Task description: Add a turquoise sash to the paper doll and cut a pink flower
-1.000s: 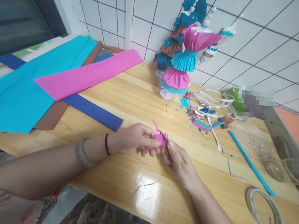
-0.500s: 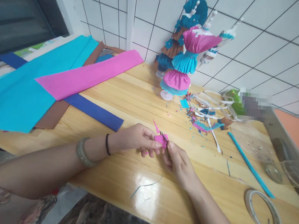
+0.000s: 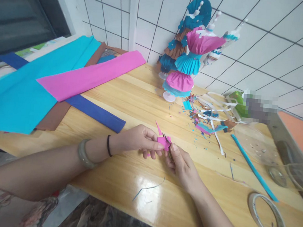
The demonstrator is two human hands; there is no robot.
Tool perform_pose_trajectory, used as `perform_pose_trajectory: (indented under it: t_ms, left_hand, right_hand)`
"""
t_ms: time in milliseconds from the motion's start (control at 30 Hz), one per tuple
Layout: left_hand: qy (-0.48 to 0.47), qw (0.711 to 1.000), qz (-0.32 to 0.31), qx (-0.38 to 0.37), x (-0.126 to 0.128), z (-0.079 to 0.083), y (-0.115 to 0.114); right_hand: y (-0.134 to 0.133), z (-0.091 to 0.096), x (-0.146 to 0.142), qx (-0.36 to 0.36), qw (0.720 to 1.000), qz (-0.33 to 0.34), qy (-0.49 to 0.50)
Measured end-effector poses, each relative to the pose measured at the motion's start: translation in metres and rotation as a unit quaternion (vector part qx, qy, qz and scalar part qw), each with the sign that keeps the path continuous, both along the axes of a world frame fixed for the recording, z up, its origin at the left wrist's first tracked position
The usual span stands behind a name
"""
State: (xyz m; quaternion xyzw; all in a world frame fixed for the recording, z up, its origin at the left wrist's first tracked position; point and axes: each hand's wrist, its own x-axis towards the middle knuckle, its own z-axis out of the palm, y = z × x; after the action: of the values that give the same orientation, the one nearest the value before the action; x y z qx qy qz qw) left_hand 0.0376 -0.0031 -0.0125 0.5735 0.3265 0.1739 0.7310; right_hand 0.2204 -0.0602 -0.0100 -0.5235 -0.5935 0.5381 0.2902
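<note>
My left hand (image 3: 138,140) pinches a small piece of pink crepe paper (image 3: 163,140) just above the wooden table (image 3: 131,100). My right hand (image 3: 182,165) is closed round small scissors (image 3: 168,141), whose thin blades meet the pink piece. The two hands touch at the paper. A green bangle and a black band sit on my left wrist.
Sheets of cyan (image 3: 21,92), pink (image 3: 90,74), dark blue (image 3: 97,113) and brown crepe paper lie at the left. Paper-dressed figurines (image 3: 190,56) stand by the tiled wall. Scraps and white strips (image 3: 210,116), a cyan strip (image 3: 254,169) and a tape ring (image 3: 266,216) lie at the right.
</note>
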Motion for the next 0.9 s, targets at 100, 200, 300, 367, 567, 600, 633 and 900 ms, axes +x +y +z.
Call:
perform_pose_trajectory:
  t_ms: [100, 200, 300, 367, 567, 600, 633, 900]
  left_hand:
    - [0.004, 1.000, 0.000, -0.001, -0.0001, 0.0009, 0.0002]
    - [0.004, 1.000, -0.002, 0.002, 0.0000, 0.0005, 0.0002]
    - [0.001, 1.000, 0.000, 0.002, 0.0000, -0.0008, 0.0003]
    - [-0.003, 1.000, 0.002, -0.002, -0.0002, -0.0016, 0.0004]
    - [-0.001, 1.000, 0.006, -0.004, -0.0010, -0.0019, 0.0010]
    - [0.000, 1.000, 0.007, -0.003, -0.0011, -0.0017, 0.0011]
    - [0.001, 1.000, 0.007, -0.003, -0.0012, -0.0016, 0.0011]
    - [-0.008, 1.000, 0.009, -0.011, -0.0011, 0.0009, 0.0008]
  right_hand:
    - [-0.0002, -0.0002, 0.0004, 0.000, 1.000, 0.000, -0.001]
    - [-0.0007, -0.0006, 0.0010, -0.001, 1.000, -0.001, 0.006]
    - [-0.0012, 0.0002, 0.0012, 0.000, 1.000, 0.001, 0.008]
    - [-0.0014, 0.0015, 0.0009, -0.001, 1.000, 0.004, 0.009]
    - [-0.0007, 0.0040, 0.0007, 0.008, 1.000, 0.005, 0.002]
    - [-0.0005, 0.0040, 0.0009, 0.009, 1.000, 0.006, -0.001]
    - [-0.0005, 0.0039, 0.0011, 0.009, 1.000, 0.005, -0.003]
    - [-0.0015, 0.0021, 0.0011, 0.007, 1.000, 0.004, 0.004]
